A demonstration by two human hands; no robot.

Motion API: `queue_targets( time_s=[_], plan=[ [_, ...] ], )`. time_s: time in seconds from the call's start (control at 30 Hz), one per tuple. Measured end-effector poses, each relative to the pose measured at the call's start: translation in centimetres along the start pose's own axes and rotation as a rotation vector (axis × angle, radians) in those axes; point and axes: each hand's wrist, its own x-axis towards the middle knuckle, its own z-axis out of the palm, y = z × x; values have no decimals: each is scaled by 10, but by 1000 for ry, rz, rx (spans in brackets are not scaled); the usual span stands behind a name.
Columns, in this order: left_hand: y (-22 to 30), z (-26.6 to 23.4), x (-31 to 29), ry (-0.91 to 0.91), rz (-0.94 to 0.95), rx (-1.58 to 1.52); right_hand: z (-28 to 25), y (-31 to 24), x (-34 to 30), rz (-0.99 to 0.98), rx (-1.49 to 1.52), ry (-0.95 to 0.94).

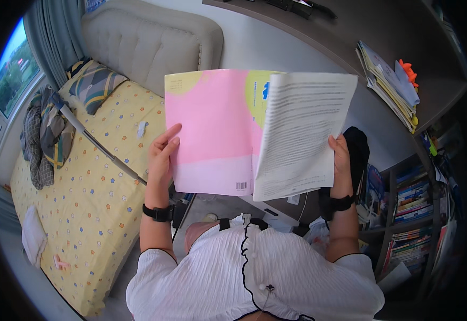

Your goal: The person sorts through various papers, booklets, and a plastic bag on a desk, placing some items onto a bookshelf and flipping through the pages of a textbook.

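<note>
Both my hands hold up a softcover book in front of my chest. Its pink and yellow-green back cover [212, 123] faces me on the left, with a barcode at the lower corner. On the right, a block of printed white pages [305, 136] is turned over toward me, its sheets slightly wavy. My left hand [163, 150] pinches the cover's left edge between thumb and fingers. At the pages' right edge, my right hand [340, 155] grips with the thumb in front; its other fingers are mostly hidden behind the paper. Dark bands circle both wrists.
On the left stands a bed [100, 176] with a star-patterned yellow sheet, a plaid pillow [97, 85] and heaped clothes [46, 134]. A grey pole [102, 147] crosses it. To the right are a desk [330, 43] with stacked papers [388, 85] and shelves of books [411, 198].
</note>
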Motion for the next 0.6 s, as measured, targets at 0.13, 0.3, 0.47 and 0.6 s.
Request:
queue_targets(
  time_s=[0.13, 0.3, 0.47, 0.6],
  plan=[
    [4, 8, 4, -32, -46, -45, -3, 20, 3, 7, 198, -57],
    [-1, 17, 19, -76, -32, -85, 38, 23, -3, 65, 389, -116],
    [-9, 24, 33, -107, 1, -153, 53, 16, 1, 52, 412, -136],
    [-15, 29, 35, -74, 32, -205, 62, 6, 0, 34, 390, -132]
  ],
)
